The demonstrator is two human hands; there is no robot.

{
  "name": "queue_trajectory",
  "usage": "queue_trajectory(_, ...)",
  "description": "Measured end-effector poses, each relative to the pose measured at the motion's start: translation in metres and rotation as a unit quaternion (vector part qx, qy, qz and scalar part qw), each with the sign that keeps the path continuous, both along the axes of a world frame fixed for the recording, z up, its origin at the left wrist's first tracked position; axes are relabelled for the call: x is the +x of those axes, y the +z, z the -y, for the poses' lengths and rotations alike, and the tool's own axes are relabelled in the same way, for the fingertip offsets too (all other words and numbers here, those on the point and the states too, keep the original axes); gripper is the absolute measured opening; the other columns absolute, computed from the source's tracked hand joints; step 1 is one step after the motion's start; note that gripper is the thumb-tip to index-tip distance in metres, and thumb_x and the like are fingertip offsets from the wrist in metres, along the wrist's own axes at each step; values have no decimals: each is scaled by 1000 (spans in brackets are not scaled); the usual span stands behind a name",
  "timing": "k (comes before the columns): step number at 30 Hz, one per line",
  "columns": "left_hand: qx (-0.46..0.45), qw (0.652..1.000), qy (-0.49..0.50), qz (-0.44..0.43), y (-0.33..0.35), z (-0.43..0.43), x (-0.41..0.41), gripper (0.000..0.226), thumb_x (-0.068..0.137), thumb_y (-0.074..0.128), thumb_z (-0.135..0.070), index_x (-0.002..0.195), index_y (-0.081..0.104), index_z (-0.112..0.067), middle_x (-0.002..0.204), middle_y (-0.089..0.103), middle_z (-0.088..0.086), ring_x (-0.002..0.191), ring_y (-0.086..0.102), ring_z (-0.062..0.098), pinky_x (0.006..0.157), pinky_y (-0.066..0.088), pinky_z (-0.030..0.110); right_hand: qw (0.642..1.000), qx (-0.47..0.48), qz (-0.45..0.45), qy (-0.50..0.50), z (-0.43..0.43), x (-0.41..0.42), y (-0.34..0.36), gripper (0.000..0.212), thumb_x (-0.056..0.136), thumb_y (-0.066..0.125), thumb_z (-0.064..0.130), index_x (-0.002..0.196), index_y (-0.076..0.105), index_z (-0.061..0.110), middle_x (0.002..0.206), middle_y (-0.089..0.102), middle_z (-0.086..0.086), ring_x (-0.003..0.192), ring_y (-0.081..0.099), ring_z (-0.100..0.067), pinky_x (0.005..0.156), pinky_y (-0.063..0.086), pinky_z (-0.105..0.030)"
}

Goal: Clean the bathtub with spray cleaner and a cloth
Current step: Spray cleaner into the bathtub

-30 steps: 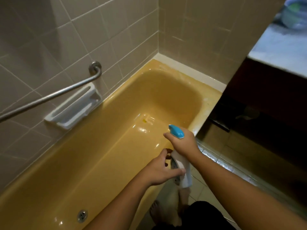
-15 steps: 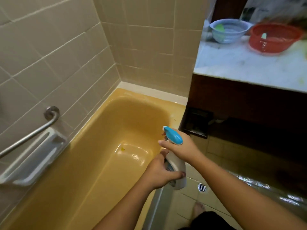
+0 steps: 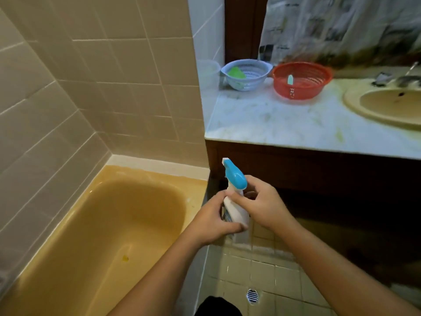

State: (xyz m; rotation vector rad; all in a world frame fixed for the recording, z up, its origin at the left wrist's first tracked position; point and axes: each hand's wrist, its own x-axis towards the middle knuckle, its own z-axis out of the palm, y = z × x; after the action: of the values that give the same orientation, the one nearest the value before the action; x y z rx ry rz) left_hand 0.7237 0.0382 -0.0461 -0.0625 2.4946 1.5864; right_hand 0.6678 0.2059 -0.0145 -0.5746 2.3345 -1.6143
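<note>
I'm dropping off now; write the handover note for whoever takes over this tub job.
Left hand: grips the white body of the spray bottle.
Right hand: holds its neck below the blue head.
The bottle is over the floor tiles, just outside the bathtub rim.
Done: bottle in hand; whether the tub has been sprayed cannot be told.
Left: spray, then wipe; no cloth is in view.

A red basket (image 3: 301,79) and pale colander (image 3: 247,74) sit on the marble counter (image 3: 284,124).
</note>
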Motion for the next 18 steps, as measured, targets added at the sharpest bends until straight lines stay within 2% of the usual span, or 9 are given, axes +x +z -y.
queue_trajectory(4, -17, 999, -37, -25, 8, -6, -72, 84, 69, 91, -41, 140, 47, -47, 128, 61, -19, 119, 61, 4, 100, 56, 39, 998, -24, -12, -53, -10, -52, 4, 28, 96, 71, 45, 122, 65, 39, 107, 72, 17, 101, 70, -7, 90, 61, -41)
queue_trajectory(7, -17, 996, -66, -53, 17, -13, -130, 79, 73, 91, -33, 139, 48, -46, 128, 57, -25, 117, 57, -5, 93, 53, 20, 995, -28, -27, -96, -16, -94, 7, 39, 95, 68, 52, 132, 61, 38, 114, 70, 18, 105, 69, -7, 91, 62, -41)
queue_trajectory(8, -18, 995, -78, -59, 19, -16, -151, 79, 74, 90, -33, 139, 48, -47, 129, 56, -26, 118, 56, -6, 92, 52, 18, 993, -28, -33, -113, -18, -110, 8, 41, 95, 68, 53, 133, 61, 38, 116, 70, 18, 106, 68, -6, 93, 61, -41)
queue_trajectory(12, -19, 992, -113, -60, 21, -37, -231, 80, 72, 91, -34, 138, 47, -48, 131, 59, -19, 119, 60, 4, 101, 55, 38, 981, -36, -41, -186, -37, -166, 16, 36, 95, 68, 52, 129, 64, 38, 116, 71, 17, 108, 68, -8, 97, 58, -45)
queue_trajectory(15, -50, 985, -144, -81, 23, -59, -287, 84, 74, 90, -37, 142, 44, -48, 142, 51, -19, 126, 54, 7, 105, 52, 41, 971, -39, -41, -231, -57, -208, 20, 30, 97, 70, 46, 126, 66, 40, 116, 71, 19, 109, 69, -8, 98, 58, -45)
queue_trajectory(18, -64, 979, -172, -95, 22, -86, -333, 84, 73, 89, -38, 143, 44, -47, 144, 51, -17, 126, 54, 7, 106, 51, 41, 964, -38, -38, -259, -80, -246, 20, 28, 97, 71, 40, 125, 67, 40, 114, 71, 24, 107, 69, -5, 97, 58, -41)
